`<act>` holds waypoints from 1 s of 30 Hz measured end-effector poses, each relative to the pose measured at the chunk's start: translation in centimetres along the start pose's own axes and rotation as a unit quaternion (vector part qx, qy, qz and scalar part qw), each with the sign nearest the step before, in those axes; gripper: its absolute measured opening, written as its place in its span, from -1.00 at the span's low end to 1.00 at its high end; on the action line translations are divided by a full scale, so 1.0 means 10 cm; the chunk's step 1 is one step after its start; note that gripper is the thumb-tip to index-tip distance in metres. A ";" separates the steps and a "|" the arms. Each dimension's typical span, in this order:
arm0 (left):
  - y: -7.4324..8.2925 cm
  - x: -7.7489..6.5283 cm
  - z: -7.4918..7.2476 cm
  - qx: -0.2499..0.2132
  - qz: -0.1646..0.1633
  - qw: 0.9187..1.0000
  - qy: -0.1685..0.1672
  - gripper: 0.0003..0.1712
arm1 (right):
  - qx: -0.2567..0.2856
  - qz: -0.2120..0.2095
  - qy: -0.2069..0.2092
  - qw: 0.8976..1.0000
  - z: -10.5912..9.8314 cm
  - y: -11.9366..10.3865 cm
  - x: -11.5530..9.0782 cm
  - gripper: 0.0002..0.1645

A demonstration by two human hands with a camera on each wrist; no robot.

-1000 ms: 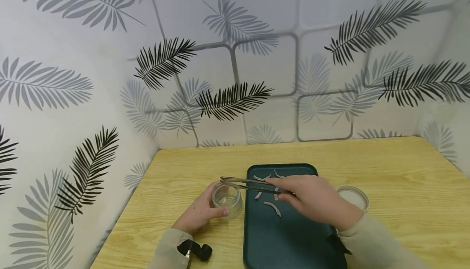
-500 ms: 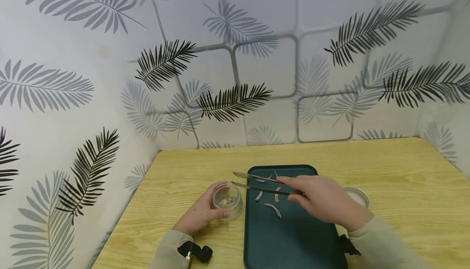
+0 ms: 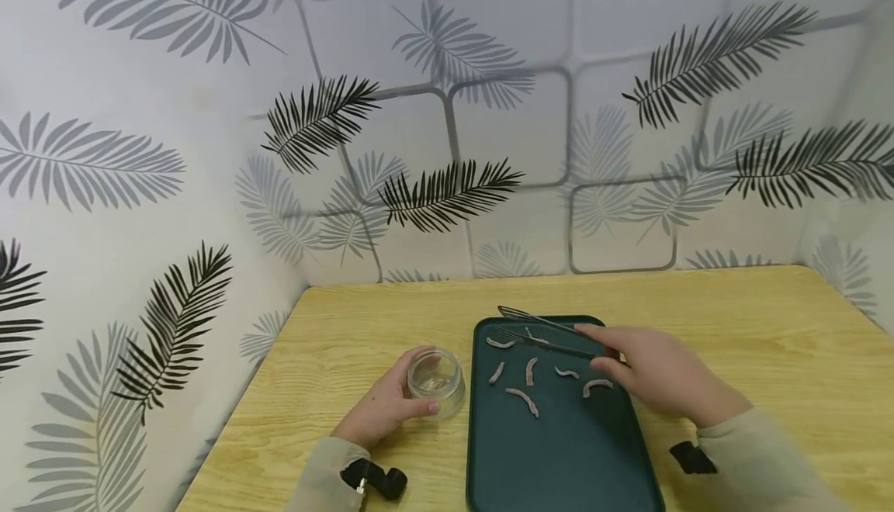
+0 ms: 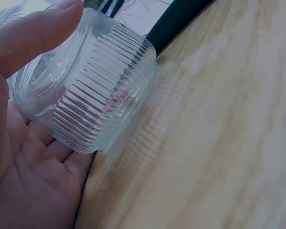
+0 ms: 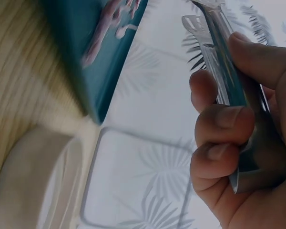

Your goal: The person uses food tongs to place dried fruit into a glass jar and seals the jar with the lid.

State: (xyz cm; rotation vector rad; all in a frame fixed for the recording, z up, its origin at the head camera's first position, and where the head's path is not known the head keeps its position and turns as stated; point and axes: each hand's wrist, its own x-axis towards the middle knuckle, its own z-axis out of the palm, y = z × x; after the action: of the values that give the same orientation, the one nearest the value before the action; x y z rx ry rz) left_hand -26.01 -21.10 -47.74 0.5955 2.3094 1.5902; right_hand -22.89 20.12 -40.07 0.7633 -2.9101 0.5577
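A small clear glass jar (image 3: 447, 399) with ribbed sides stands on the table left of the tray, its mouth facing up. My left hand (image 3: 384, 403) holds it, thumb in front and fingers round the far side. In my right hand (image 3: 656, 370) are metal tongs (image 5: 262, 164), gripped between thumb and fingers. Their two arms are spread, with nothing between the tips, over the far end of the dark green tray (image 3: 552, 465). Several thin, curved pinkish-grey strips (image 3: 522, 402) lie scattered across the tray's far half.
Beside the tray, in the right wrist view, lies a round beige lid (image 5: 26, 181); my right hand hides it from the head camera. The wooden table (image 3: 377, 318) meets a leaf-patterned wall (image 3: 503, 217) at the back.
My right hand has drawn the tongs right, from over the jar to above the tray, and their arms are spread. The left hand stays on the jar.
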 end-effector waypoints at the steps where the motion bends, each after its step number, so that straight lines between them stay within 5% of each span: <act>1: 0.00 0.00 0.00 -0.002 0.000 1.000 -0.001 0.04 | -0.003 0.007 -0.001 1.000 0.00 0.04 0.00 -0.31; 11: 0.01 0.01 0.01 -0.005 -0.007 1.000 -0.003 0.01 | -0.019 0.042 -0.023 0.999 0.04 0.28 -0.03 -0.38; 30: -0.01 0.00 0.00 -0.004 -0.002 1.000 -0.005 -0.01 | -0.034 0.043 -0.019 0.998 0.07 0.30 -0.05 -0.50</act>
State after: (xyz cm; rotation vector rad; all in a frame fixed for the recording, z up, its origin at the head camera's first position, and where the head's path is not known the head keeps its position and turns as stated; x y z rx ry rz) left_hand -26.07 -21.15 -47.86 0.5950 2.2955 1.5904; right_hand -23.95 22.49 -41.79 0.6510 -2.9920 0.4542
